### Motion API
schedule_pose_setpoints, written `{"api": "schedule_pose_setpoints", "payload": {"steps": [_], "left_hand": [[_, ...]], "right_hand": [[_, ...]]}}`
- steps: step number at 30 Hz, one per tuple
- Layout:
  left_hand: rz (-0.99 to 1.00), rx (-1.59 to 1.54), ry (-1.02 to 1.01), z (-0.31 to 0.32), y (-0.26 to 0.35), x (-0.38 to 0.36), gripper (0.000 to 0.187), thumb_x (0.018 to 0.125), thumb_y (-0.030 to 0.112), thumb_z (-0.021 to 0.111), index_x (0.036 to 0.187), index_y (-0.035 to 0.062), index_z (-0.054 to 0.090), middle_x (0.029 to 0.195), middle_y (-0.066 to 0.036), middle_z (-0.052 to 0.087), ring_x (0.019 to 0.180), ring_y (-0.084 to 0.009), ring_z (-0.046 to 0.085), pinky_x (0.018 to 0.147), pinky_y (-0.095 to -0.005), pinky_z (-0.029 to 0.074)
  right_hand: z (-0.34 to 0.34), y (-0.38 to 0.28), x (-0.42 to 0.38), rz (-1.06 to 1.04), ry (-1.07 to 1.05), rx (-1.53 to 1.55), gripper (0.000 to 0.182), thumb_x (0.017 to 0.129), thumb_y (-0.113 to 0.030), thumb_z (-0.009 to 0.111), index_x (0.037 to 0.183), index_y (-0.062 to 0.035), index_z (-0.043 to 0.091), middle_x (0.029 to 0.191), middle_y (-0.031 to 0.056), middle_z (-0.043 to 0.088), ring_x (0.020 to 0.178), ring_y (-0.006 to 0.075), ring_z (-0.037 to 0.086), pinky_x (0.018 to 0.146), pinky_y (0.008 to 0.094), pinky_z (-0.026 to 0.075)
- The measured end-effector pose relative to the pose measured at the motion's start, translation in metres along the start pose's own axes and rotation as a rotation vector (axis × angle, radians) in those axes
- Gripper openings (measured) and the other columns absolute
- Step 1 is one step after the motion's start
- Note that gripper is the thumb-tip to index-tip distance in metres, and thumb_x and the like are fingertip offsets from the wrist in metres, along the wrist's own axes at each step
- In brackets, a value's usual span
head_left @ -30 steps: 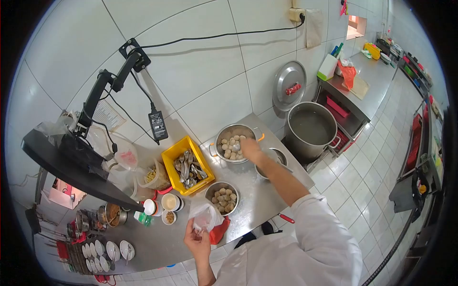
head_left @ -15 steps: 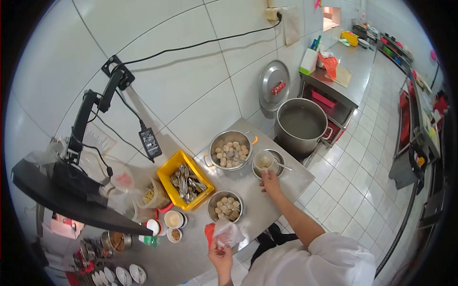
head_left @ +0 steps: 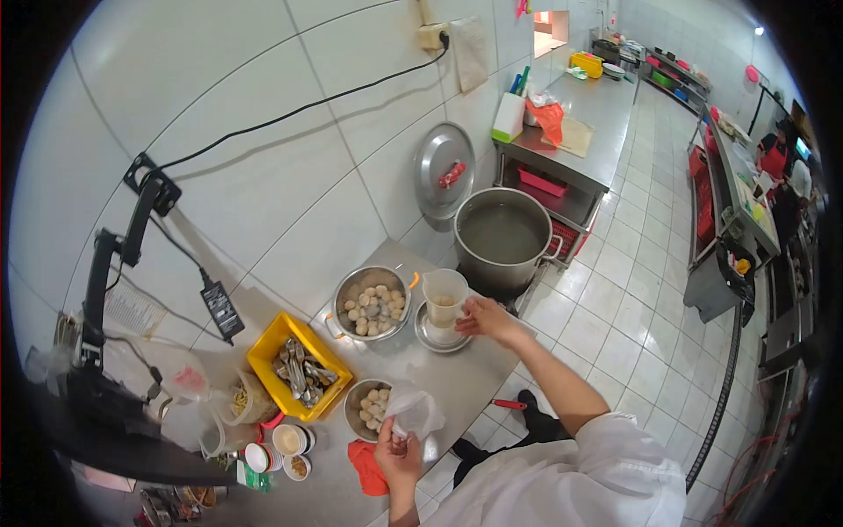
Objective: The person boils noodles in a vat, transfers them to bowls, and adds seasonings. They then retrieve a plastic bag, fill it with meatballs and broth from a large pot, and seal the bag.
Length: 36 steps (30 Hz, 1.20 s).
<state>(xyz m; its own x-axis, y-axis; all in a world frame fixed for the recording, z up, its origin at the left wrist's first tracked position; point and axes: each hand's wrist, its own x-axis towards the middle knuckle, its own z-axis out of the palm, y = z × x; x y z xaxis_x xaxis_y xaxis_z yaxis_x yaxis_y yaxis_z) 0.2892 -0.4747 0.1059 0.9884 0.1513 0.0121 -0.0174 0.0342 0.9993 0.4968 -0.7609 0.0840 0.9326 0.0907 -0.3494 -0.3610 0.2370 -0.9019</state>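
In the head view my left hand (head_left: 400, 455) pinches a clear plastic bag (head_left: 416, 409), which hangs open beside and partly over a metal bowl of round balls (head_left: 366, 405). A red plastic bag (head_left: 367, 467) lies under that wrist on the steel table. My right hand (head_left: 488, 321) is closed at the side of a translucent plastic jug (head_left: 444, 292), with a little pale liquid low inside; the fingers seem to grip its handle. Below the jug is a round metal dish (head_left: 442, 341). A metal colander of pale balls (head_left: 372, 303) stands to the left.
A yellow bin of cutlery (head_left: 332, 360) stands near the wall, with small cups (head_left: 290, 438) before it. A large pot of liquid (head_left: 502, 230) stands beyond the table's end. A black arm-mounted panel (head_left: 114, 422) juts in from the left. Other people (head_left: 777, 167) are far right.
The jug has come up off the metal dish with my right hand. The red bag has left my left hand and lies on the table; the clear bag is spread wider. The view has turned right.
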Motion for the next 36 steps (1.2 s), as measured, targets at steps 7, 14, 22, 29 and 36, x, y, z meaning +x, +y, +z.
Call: {"api": "schedule_pose_setpoints", "payload": {"steps": [7,14,22,29,36], "left_hand": [[-0.050,0.186,0.210,0.019,-0.050,-0.017,0.056,0.083,-0.015,0.053,0.138,-0.0071,0.047,0.121,-0.016,0.061,0.093,-0.0161,0.063,0.074,-0.0249,0.052],[-0.176,0.487,0.672,0.155,-0.012,-0.022,0.046,0.085,-0.004,0.061,0.131,-0.0031,0.060,0.073,0.003,0.047,0.065,-0.0070,0.043,0.060,-0.0219,0.039],[-0.337,0.501,0.837,0.238,0.016,-0.025,0.050,0.087,-0.005,0.060,0.137,-0.0056,0.053,0.085,-0.005,0.059,0.068,-0.0105,0.049,0.059,-0.0239,0.043],[-0.443,0.491,0.862,0.277,0.023,-0.019,0.049,0.088,-0.007,0.058,0.136,-0.0083,0.052,0.105,-0.013,0.064,0.077,-0.0145,0.054,0.065,-0.0266,0.047],[-0.452,0.441,0.920,0.301,0.035,-0.009,0.049,0.089,-0.005,0.058,0.137,-0.0091,0.051,0.107,-0.015,0.064,0.078,-0.0164,0.056,0.067,-0.0277,0.048]], "right_hand": [[-0.146,-0.108,0.083,0.074,0.044,-0.441,0.026,0.102,-0.027,0.050,0.098,-0.0043,0.060,0.081,0.0029,0.059,0.080,0.0193,0.069,0.068,0.0364,0.057],[-0.289,-0.038,0.265,-0.001,0.051,-1.430,0.028,0.096,-0.026,0.053,0.102,-0.0059,0.072,0.105,0.0183,0.071,0.104,0.0326,0.068,0.084,0.0467,0.055],[-0.312,0.003,0.319,-0.070,-0.102,-1.736,0.030,0.094,-0.026,0.055,0.107,-0.0061,0.073,0.116,0.0181,0.069,0.110,0.0339,0.066,0.091,0.0447,0.055],[-0.292,0.001,0.329,-0.212,-0.334,-1.759,0.032,0.093,-0.026,0.054,0.104,-0.0035,0.074,0.113,0.0238,0.069,0.103,0.0361,0.069,0.089,0.0452,0.055],[-0.337,0.006,0.345,-0.252,-0.238,-1.325,0.032,0.090,-0.026,0.055,0.100,-0.0019,0.073,0.101,0.0238,0.071,0.097,0.0357,0.071,0.086,0.0463,0.055]]}}
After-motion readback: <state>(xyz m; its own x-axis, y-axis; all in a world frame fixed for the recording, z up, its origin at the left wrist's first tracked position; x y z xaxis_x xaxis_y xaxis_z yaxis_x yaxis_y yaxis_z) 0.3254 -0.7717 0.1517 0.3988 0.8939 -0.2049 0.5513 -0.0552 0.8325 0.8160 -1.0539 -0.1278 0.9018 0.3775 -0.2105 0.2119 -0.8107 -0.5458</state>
